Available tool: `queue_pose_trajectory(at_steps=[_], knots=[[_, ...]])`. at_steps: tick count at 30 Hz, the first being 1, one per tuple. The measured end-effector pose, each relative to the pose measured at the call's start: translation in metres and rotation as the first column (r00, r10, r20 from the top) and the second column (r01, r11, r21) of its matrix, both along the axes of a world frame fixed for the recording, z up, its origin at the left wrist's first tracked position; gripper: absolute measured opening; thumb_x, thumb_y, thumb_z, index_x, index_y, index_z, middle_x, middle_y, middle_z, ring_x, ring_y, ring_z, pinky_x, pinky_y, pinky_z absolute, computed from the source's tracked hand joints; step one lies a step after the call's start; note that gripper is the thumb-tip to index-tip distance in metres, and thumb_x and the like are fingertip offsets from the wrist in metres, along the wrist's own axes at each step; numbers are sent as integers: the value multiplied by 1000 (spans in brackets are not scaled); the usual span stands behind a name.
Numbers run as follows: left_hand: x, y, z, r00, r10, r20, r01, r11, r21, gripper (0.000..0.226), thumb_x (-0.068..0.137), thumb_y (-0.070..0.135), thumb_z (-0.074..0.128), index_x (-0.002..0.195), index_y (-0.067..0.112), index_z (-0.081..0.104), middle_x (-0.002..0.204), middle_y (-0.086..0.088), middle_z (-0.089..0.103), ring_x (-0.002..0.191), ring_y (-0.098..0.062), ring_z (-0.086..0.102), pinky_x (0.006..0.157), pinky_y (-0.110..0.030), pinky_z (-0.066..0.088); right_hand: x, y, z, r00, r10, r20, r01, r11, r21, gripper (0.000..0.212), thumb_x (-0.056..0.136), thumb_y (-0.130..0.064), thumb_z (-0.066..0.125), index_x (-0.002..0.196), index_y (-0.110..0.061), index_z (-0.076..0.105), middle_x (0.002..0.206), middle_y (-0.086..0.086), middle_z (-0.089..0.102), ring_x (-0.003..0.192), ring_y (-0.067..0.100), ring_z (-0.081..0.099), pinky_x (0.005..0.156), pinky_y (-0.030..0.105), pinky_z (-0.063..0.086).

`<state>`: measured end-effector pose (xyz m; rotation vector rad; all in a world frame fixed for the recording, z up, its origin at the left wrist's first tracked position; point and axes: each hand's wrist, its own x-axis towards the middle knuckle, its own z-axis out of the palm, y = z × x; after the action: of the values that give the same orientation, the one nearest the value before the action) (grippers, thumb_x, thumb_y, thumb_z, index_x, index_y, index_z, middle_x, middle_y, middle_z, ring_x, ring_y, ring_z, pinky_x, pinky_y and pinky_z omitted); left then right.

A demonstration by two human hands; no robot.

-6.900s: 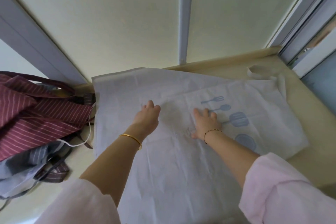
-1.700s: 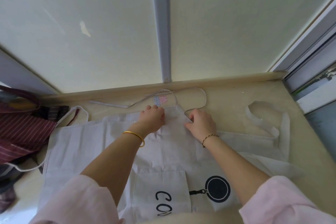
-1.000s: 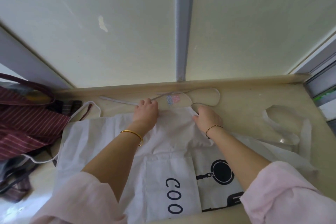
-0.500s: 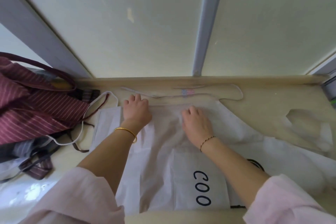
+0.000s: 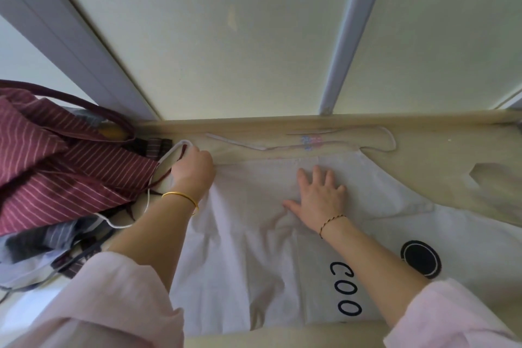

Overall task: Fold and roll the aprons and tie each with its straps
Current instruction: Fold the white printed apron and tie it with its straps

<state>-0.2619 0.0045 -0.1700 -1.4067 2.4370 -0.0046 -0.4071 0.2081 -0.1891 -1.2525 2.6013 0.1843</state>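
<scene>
Here, white apron (image 5: 254, 234) lay flat across the bench (image 5: 440, 158), right hand (image 5: 322, 198) spread flat on its far middle, left hand (image 5: 193, 171) grip closed on the white strap (image 5: 174, 147) at far left.

L hand (image 5: 193, 168) reached fwd-left, fingers curled on white strap (image 5: 180, 145), wrist bent; R hand (image 5: 322, 195) palm down, fingers straight & spread, thumb out; both forearms bare, extended fwd, elbows low.
</scene>
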Motion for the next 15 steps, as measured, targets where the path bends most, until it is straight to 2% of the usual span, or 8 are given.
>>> queue_pose_trajectory(at_steps=[3, 7, 9, 10, 11, 12, 13, 15], knots=[[-3, 15, -3, 989, -22, -145, 3, 991, -132, 28, 88, 0, 43, 115, 2, 46, 123, -17, 43, 107, -32, 51, 70, -35, 44, -3, 1, 3, 999, 7, 34, -7, 1000, -5, 78, 84, -68, 41, 146, -28, 16, 154, 9, 15, 136, 36, 19, 97, 49, 34], [-10, 59, -18, 855, -181, -486, 61, 966, -253, 14, 71, 3, 46, 83, 1, 53, 84, -19, 52, 74, -35, 54, 58, -38, 44, -2, 4, 8, 994, -28, 105, 26, 1000, 14, 73, 89, -58, 44, 149, -28, 14, 157, 8, 10, 141, 35, 12, 105, 51, 28], [0, 87, -35, 807, -161, -569, 29, 972, -235, 12, 73, 10, 47, 82, 6, 54, 86, -16, 53, 75, -34, 52, 66, -39, 44, 11, 8, 11, 998, 14, 66, -10, 998, -64, 71, 89, -48, 54, 147, -21, 25, 155, 12, 18, 142, 35, 18, 108, 51, 27], [5, 98, -40, 793, -120, -598, -5, 979, -203, 13, 77, 13, 45, 84, 8, 55, 90, -15, 55, 79, -33, 53, 71, -40, 44, 21, 10, 11, 998, 67, -5, -67, 982, -175, 67, 83, -41, 66, 139, -16, 41, 148, 16, 33, 136, 35, 32, 105, 48, 34], [10, 108, -41, 776, -73, -627, -52, 983, -178, 17, 80, 17, 42, 85, 9, 56, 93, -13, 56, 82, -33, 53, 74, -40, 42, 34, 12, 9, 992, 104, -65, -119, 949, -293, 58, 72, -34, 76, 123, -13, 57, 134, 17, 50, 123, 36, 48, 95, 45, 45], [16, 117, -43, 756, -33, -654, -98, 982, -162, 20, 82, 19, 40, 87, 11, 57, 95, -11, 57, 85, -32, 53, 76, -40, 40, 50, 16, 6, 987, 136, -88, -160, 905, -393, 47, 64, -29, 81, 106, -13, 65, 118, 14, 59, 108, 34, 58, 84, 41, 51], [19, 123, -42, 731, -3, -682, -142, 977, -157, 23, 84, 20, 38, 87, 11, 59, 95, -9, 59, 86, -32, 54, 78, -39, 38, 67, 20, 4, 984, 162, -76, -179, 875, -450, 37, 62, -26, 81, 95, -14, 67, 109, 10, 62, 99, 31, 61, 77, 39, 53], [30, 134, -40, 684, 54, -727, -206, 971, -122, 28, 86, 22, 36, 90, 12, 61, 97, -7, 61, 90, -30, 55, 81, -35, 34, 97, 25, -3, 977, 214, -9, -195, 870, -453, 26, 71, -27, 73, 92, -16, 66, 108, 6, 62, 99, 29, 60, 77, 39, 52]])
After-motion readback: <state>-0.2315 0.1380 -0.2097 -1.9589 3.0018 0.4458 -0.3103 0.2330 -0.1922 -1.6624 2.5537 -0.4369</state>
